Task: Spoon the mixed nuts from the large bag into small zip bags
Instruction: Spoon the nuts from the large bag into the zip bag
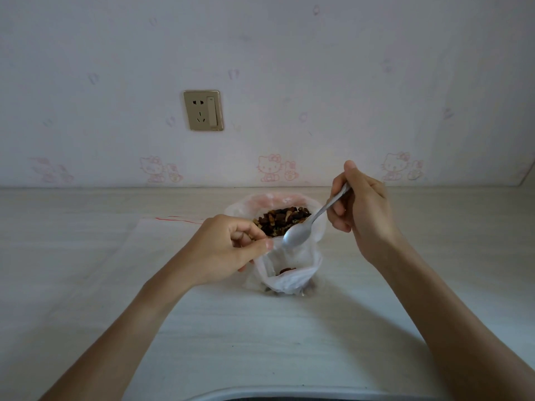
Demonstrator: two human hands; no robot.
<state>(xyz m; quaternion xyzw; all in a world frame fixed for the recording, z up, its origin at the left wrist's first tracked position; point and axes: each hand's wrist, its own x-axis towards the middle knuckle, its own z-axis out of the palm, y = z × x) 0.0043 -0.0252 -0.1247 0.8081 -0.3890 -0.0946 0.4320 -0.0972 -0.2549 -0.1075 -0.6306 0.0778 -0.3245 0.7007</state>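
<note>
Farthest left, beyond the left hand (228,250), flat clear bags with a red zip line (173,219) lie on the desk (289,337); how many there are cannot be told. The left hand pinches the near-left rim of the small zip bag (289,273) between thumb and curled fingers, holding its mouth open just to that hand's right. A few nuts already sit at the bottom of it.

Directly behind the small bag, touching it, stands the large bag (275,209) with its mouth rolled open on the dark mixed nuts (282,221). The spoon (312,224) crosses between them: its long axis runs from the right hand (359,206), down and left, to the bowl hanging over the small bag's far rim. The bowl looks empty. The right hand grips the handle with fingers curled round it, above and right of both bags, and is the nearer one to the large bag, so the next scoop is probably a short reach back.

The desk is pale wood-grain. Behind it a wall carries pink cartoon wallpaper and a gold socket (203,110), well beyond the left hand.
</note>
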